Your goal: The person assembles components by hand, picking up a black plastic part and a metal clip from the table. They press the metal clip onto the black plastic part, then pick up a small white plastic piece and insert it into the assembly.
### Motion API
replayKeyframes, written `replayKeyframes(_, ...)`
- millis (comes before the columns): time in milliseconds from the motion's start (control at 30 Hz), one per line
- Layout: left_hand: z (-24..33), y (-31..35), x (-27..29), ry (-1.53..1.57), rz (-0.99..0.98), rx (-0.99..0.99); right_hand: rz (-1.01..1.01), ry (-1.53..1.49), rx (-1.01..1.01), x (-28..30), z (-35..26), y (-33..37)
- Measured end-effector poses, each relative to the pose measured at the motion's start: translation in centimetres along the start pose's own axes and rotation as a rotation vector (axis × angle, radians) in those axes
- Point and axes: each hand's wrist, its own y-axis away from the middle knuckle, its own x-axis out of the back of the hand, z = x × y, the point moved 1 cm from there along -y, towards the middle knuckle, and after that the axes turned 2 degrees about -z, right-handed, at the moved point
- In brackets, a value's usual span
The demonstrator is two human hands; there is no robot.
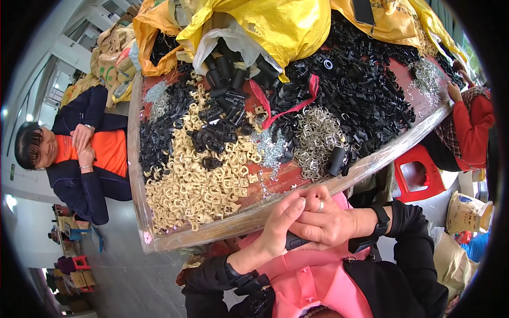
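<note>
My left hand [277,225] and my right hand [326,222] are closed together just off the near edge of the table. Between them the end of a smooth black plastic part [295,241] shows; the rest is hidden by my fingers. A ring is on a finger of my right hand. Nearest to my hands on the table [281,180] lie a heap of bent metal clips [318,138], a black cylinder [335,161] and small silvery pieces [270,148]. Further left spreads a pile of beige plastic loops [196,185].
Black plastic parts [350,90] cover much of the table, whose raised wooden rim [212,230] borders it. Yellow sacks [275,26] stand along the far side. One person [85,153] is at the left, another [472,127] at the right. A red stool [419,172] stands right of my arm.
</note>
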Motion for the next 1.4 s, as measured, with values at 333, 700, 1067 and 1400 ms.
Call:
replayKeyframes(333, -1.5, -2.5, 6.0, -0.694, 0.169, 0.048, -0.653, -0.171, -0.226, 5.0, 2.5, 4.1)
replayKeyframes(700, -1.9, -2.4, 7.2, -1.074, 0.299, -0.072, -0.428, 0.517, -0.526, 5.1, 5.6, 5.4)
replayKeyframes(1067, 1.8, -0.9, 9.8, -1.424, 0.490, -0.359, -0.027, 0.825, -0.660, 6.8, 12.2, 3.7)
replayKeyframes(1400, 6.9, -8.5, 13.3, -2.266, 0.583, -0.144, -0.156, 0.574, -0.669, 4.4, 11.9, 1.1)
